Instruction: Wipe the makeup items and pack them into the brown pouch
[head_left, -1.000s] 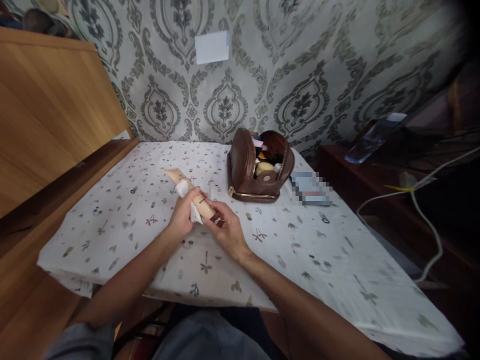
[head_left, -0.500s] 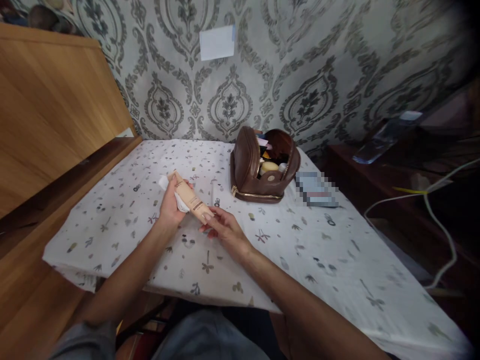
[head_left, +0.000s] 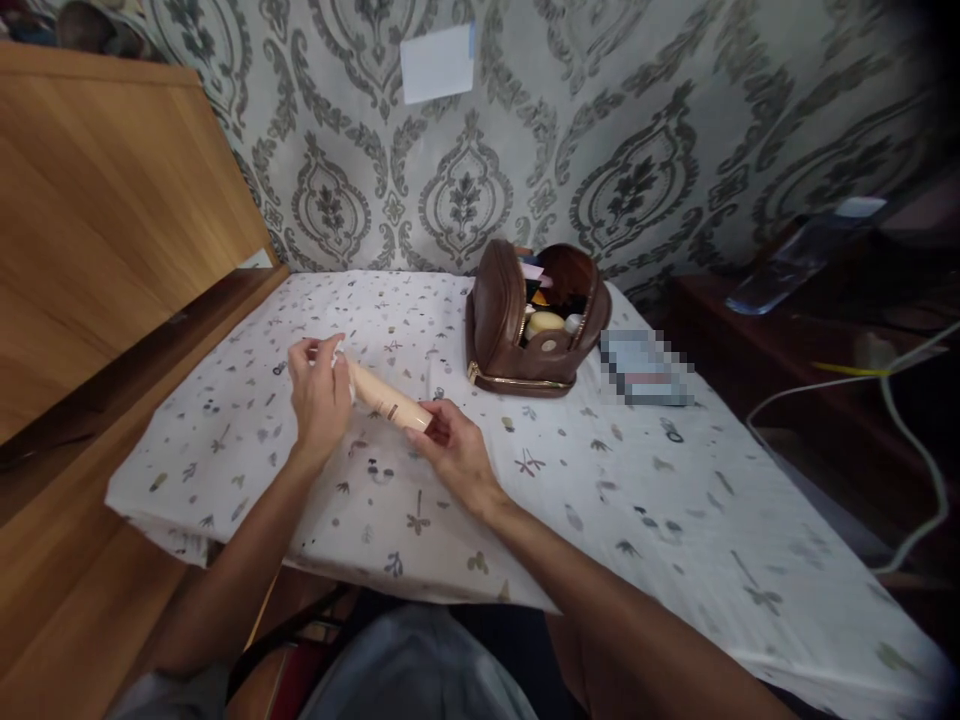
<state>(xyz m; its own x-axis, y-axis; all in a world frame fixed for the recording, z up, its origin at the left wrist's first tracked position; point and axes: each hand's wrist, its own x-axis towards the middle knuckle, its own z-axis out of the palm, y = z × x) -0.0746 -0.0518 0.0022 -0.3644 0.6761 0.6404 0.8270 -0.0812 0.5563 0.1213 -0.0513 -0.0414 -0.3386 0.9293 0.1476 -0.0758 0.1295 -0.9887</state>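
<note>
A peach-coloured cosmetic tube (head_left: 390, 397) slants between my two hands, above the patterned cloth. My right hand (head_left: 459, 455) grips its lower right end between thumb and fingers. At the upper left end my left hand (head_left: 321, 390) is closed around a white tissue (head_left: 342, 372), which touches the end of the tube. Most of the tissue is hidden by the fingers. Beyond my right hand stands an open brown toiletry bag (head_left: 499, 310), its zip undone, with a yellow-lidded jar (head_left: 545, 324) and other small items inside.
A pixelated flat object (head_left: 646, 368) lies right of the bag on the white patterned tablecloth (head_left: 600, 560). A clear plastic bottle (head_left: 802, 255) and a white cable (head_left: 926, 450) are at the far right. A wooden panel (head_left: 127, 190) borders the left side.
My left hand has shifted from the tube's side to its upper left end, bringing the tissue there. My right hand still holds the other end; the tube has turned slightly.
</note>
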